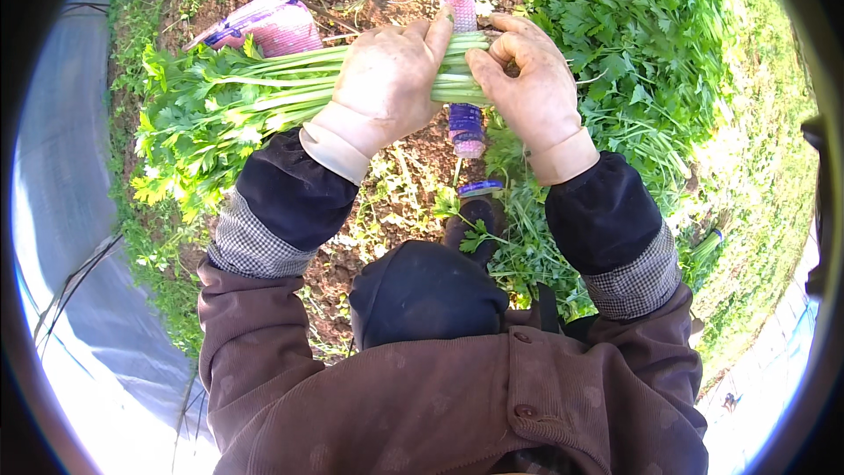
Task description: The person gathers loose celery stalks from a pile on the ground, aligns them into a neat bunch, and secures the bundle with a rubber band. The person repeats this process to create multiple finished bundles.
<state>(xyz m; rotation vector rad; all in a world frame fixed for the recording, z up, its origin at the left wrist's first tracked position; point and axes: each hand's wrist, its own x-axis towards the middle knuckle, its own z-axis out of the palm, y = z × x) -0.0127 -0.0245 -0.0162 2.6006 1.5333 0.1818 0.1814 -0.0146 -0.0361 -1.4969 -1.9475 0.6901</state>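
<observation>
A bunch of celery point(299, 77) lies sideways in front of me, leafy tops to the left and pale stalk ends to the right. My left hand point(387, 75), in a dirt-marked pale glove, is wrapped over the stalks. At the base end, my right hand point(532, 79), gloved alike, has its thumb and curled fingers closed on the stalks; its grip is partly hidden. Passing under the bunch is a narrow pink mesh piece with purple bands point(466, 127), which shows above and below the stalks.
A folded pink mesh bundle point(268, 25) rests on the soil at upper left. Leafy celery point(629, 44) is heaped at upper right. My dark-clad knee point(426, 292) is below the hands. Plastic sheeting point(75, 202) rises along the left side.
</observation>
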